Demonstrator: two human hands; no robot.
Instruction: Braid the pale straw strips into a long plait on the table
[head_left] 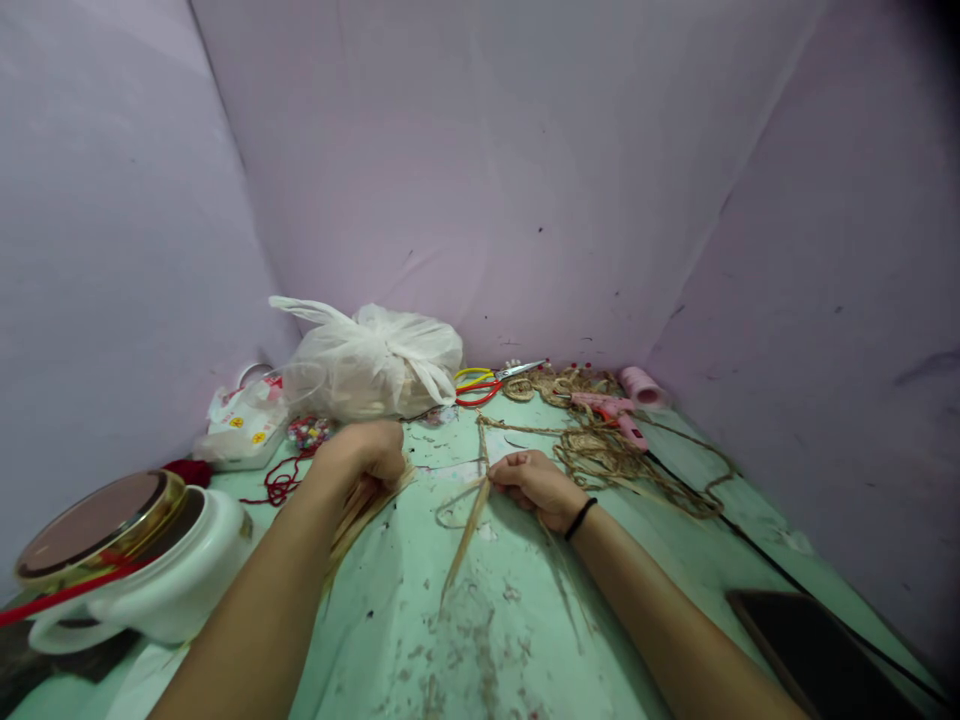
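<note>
Straw strands (pixel 349 530), loosely bundled, lie under your left hand (pixel 375 455) on the green tabletop (pixel 487 660); its fingers are curled down, but you cannot tell from this angle whether they grip anything. Your right hand (pixel 532 485) is pinched narrow, thumb and fingertips together on a pale strip (pixel 471 535) where it meets a twisted cord (pixel 482 440), near the middle of the tabletop.

Beside your left forearm sits a white pot (pixel 176 580) with a curved handle, its mouth uncovered; you cannot make out what is inside. A round gold-rimmed piece (pixel 97 525) leans over its opening, and a red rod (pixel 67 592) crosses in front. Farther back, a white plastic bag (pixel 375 360) is knotted at the top, bulging, with pale shapes showing through that you cannot identify. Left of it stands a white box (pixel 244 430) with yellow marks, partly covered in clear plastic, its contents hidden. Many-coloured beads (pixel 309 432) lie clustered just beside the bag, next to red yarn (pixel 279 483). To your right, a pink glue gun (pixel 611 408) rests by coiled rope (pixel 607 455).
</note>
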